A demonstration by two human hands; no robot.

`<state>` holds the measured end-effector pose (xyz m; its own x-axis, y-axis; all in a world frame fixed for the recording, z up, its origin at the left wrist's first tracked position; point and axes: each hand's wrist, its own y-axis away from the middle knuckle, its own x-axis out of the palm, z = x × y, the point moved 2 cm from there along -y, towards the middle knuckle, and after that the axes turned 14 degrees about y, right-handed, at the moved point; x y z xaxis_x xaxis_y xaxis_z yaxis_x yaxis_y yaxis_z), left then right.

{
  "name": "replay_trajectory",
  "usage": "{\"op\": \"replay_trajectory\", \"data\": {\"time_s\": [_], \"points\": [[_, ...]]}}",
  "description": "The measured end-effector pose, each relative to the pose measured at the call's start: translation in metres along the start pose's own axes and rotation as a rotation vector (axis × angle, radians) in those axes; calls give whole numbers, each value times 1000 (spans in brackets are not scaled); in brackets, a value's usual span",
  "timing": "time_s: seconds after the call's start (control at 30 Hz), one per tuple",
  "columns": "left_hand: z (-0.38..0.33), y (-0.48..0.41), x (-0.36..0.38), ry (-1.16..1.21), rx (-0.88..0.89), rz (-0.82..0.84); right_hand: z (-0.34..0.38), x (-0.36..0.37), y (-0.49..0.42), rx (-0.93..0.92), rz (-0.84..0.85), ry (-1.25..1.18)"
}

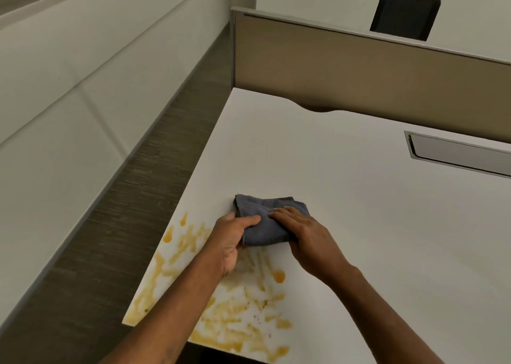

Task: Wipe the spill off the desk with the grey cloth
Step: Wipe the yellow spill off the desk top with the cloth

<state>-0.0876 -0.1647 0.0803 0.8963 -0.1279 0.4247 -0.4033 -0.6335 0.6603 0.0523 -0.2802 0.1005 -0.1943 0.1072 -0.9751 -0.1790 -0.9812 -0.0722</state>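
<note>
A folded grey cloth (264,217) lies on the white desk (359,211), just beyond a smeared orange-yellow spill (235,316) that covers the desk's near left corner. My left hand (229,242) grips the cloth's left near edge, thumb on top. My right hand (301,233) presses flat on the cloth's right side, fingers spread over it. Part of the spill is hidden under my left forearm.
The desk's left edge drops to a dark floor strip (110,225) beside a white wall. A tan partition (359,70) stands along the desk's far edge. A grey cable tray (459,153) is set into the desk at right. A black chair (403,15) stands beyond the partition.
</note>
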Motion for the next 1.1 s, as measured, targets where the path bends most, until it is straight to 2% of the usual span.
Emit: {"op": "replay_trajectory", "data": {"time_s": [0.1,0.27,0.43,0.6,0.73,0.87,1.1], "points": [[16,14,-7,-222,114,-5,-1,5,23,13,37,-12],[39,40,-27,-566,419,-60,2,15,54,58,56,-56],[57,67,-52,-903,657,-8,10,25,82,61,116,-80],[78,89,-81,-1196,739,68,15,28,106,75,159,-79],[84,96,-115,-1367,774,-73,19,35,124,21,267,-29],[88,97,-143,-1423,750,-179,16,43,134,-14,342,40],[89,103,-164,-1452,709,-201,16,56,133,-110,384,169]]}}
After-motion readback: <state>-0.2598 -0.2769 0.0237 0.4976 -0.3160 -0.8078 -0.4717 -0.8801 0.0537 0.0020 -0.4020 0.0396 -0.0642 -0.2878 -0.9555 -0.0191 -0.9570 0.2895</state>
